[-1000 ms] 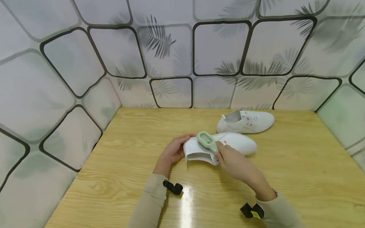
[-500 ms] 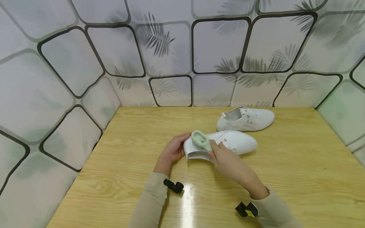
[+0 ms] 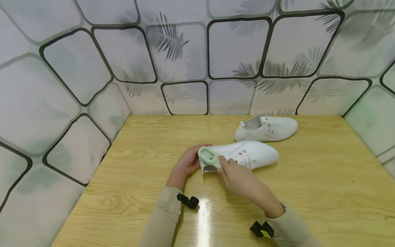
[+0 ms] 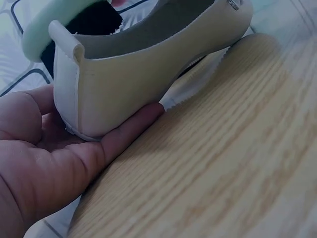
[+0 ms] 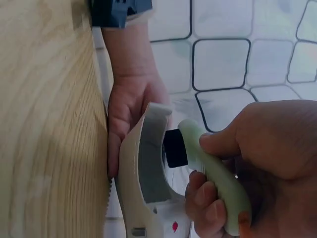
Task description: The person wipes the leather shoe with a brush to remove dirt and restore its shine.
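A white lace-up shoe (image 3: 260,155) lies tilted on its side, toe to the right in the head view. My left hand (image 3: 187,162) grips it round the heel, one finger stretched low along the side in the left wrist view. My right hand (image 3: 242,180) holds a pale green brush (image 3: 208,156) by its handle, thumb along the back in the right wrist view. The black bristles (image 5: 175,148) face the shoe's upper close to the heel and collar. In the left wrist view, the heel hides part of these bristles.
A second white shoe (image 3: 279,128) stands upright just behind the first, toe also to the right. Both are on a wood-grain table (image 3: 139,147). A patterned backdrop (image 3: 232,48) closes off the back and sides.
The brush and my right hand have moved left along the shoe's side to the heel, uncovering more of the red marks and laces. My left hand keeps its hold at the heel.
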Action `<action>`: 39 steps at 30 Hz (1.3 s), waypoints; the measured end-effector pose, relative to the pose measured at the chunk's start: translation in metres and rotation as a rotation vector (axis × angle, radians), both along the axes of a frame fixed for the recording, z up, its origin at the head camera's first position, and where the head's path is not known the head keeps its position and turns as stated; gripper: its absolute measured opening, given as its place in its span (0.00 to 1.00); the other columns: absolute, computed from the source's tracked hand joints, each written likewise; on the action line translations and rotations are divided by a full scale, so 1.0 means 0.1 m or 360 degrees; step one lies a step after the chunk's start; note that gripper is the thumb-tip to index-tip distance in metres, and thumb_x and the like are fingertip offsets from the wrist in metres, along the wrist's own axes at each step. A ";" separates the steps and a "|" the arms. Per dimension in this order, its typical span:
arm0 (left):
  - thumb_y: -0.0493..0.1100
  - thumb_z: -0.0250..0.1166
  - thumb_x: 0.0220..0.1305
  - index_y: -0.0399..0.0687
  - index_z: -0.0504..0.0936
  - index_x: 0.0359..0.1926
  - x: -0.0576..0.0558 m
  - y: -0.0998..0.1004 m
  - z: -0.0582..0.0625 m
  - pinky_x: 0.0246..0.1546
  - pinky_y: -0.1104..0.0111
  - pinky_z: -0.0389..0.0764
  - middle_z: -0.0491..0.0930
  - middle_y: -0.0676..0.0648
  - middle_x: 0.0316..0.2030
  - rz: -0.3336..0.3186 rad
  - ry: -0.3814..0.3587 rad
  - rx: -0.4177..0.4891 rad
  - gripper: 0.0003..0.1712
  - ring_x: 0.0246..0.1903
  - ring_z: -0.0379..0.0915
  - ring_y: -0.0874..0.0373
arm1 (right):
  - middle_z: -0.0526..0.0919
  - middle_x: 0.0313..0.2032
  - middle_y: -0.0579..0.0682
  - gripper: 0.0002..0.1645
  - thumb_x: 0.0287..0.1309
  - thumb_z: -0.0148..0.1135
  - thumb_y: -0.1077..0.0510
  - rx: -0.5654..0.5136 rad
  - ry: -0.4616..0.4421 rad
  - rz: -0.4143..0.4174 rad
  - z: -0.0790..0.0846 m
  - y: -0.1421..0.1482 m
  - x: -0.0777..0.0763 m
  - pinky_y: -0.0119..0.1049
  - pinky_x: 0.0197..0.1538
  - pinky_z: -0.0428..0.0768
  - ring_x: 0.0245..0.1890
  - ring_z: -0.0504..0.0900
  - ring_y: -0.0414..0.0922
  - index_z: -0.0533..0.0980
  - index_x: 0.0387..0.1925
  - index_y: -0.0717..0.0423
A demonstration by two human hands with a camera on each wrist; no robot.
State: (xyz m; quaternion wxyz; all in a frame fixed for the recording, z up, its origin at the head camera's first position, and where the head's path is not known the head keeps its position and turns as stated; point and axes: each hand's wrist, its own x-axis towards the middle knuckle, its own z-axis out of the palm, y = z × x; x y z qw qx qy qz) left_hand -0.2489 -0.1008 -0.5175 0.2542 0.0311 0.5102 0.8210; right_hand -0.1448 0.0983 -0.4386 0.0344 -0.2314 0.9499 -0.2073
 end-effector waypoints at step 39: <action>0.44 0.49 0.79 0.38 0.78 0.59 0.00 0.01 -0.02 0.40 0.69 0.82 0.80 0.46 0.47 0.0056 -0.0044 -0.0015 0.19 0.44 0.79 0.59 | 0.79 0.40 0.63 0.28 0.74 0.49 0.55 0.0119 0.0038 -0.0131 0.03 0.16 0.02 0.48 0.30 0.78 0.34 0.81 0.54 0.63 0.68 0.66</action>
